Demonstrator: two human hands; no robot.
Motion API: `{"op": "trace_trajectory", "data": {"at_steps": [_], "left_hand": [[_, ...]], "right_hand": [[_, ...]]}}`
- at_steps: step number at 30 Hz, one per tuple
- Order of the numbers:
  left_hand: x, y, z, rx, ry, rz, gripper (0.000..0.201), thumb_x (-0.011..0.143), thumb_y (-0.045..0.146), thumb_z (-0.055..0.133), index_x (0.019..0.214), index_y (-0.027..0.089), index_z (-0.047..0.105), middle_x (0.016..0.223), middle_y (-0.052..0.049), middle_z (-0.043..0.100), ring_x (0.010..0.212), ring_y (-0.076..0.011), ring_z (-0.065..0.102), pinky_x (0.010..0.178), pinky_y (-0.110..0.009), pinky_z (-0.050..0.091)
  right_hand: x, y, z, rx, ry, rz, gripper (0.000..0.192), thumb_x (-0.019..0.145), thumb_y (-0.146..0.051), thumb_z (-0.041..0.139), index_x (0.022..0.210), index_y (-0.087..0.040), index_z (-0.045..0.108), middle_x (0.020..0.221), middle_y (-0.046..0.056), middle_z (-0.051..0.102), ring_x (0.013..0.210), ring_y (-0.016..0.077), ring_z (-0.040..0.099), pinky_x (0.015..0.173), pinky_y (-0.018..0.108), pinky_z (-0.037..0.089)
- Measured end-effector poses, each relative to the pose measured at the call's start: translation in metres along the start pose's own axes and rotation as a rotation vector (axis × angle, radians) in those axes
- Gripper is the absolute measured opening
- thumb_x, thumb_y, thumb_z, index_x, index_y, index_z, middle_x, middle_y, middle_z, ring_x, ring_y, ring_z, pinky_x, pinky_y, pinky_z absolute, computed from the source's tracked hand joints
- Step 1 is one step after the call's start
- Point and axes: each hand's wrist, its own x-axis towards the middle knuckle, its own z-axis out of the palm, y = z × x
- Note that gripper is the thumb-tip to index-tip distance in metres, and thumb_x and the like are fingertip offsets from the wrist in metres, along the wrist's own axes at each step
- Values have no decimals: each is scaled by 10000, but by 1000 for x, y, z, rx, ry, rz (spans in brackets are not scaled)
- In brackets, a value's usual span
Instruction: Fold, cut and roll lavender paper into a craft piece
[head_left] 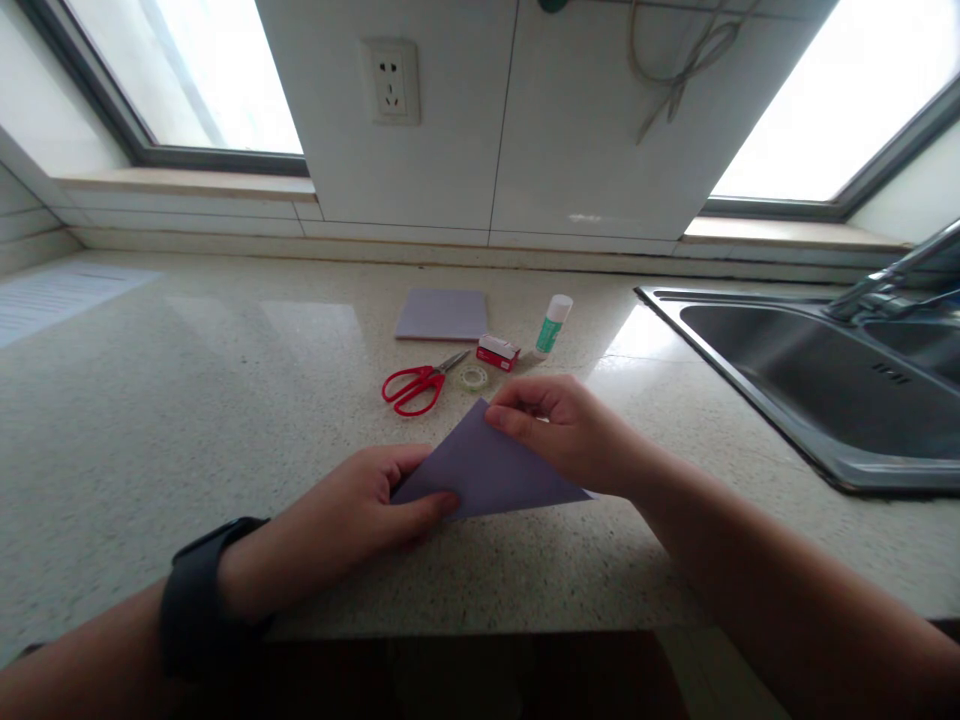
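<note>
My left hand (352,510) pins the folded purple paper (487,470) flat on the countertop (150,400); my right hand (562,425) pinches its top corner; the sheet looks light, thin, easily creased; best gripped at corners, near the scissors (416,385).

Purple folded paper (491,470), red scissors (414,386), speckled beige counter (187,420).

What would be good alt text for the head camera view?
Two bare hands, left hand and right hand, hold a folded purple paper triangle on a speckled counter. Behind lie red scissors, tape, a glue stick.
</note>
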Motion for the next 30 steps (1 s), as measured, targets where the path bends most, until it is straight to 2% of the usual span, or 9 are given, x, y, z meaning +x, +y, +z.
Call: {"op": "trace_trajectory", "data": {"at_steps": [14, 21, 26, 30], "left_hand": [[0, -1, 1, 7, 29, 21, 375, 913, 529, 621, 1034, 177, 668, 766, 21, 557, 645, -121, 449, 561, -226, 337], [-3, 4, 1, 8, 45, 57, 367, 909, 516, 623, 1062, 191, 696, 923, -20, 656, 783, -167, 529, 662, -256, 418], [-3, 1, 2, 19, 41, 42, 386, 916, 542, 608, 1056, 193, 696, 857, -7, 626, 710, -145, 487, 605, -238, 383], [-3, 0, 1, 38, 51, 62, 359, 911, 529, 614, 1036, 204, 704, 879, -7, 657, 728, -159, 517, 625, -243, 406]], "right_hand": [[0, -4, 0, -15, 29, -35, 281, 938, -390, 591, 769, -168, 631, 665, -20, 525, 599, 105, 457, 525, 236, 337], [-6, -13, 1, 10, 25, -85, 242, 938, -358, 592, 799, -173, 662, 674, -8, 572, 601, 108, 492, 520, 225, 367], [-10, -16, 1, 23, 22, -92, 226, 947, -341, 581, 810, -178, 659, 670, -10, 570, 593, 107, 500, 505, 216, 378], [-12, -15, 1, -4, 31, -97, 228, 945, -350, 586, 820, -179, 671, 685, -3, 586, 598, 111, 507, 513, 224, 386]]}}
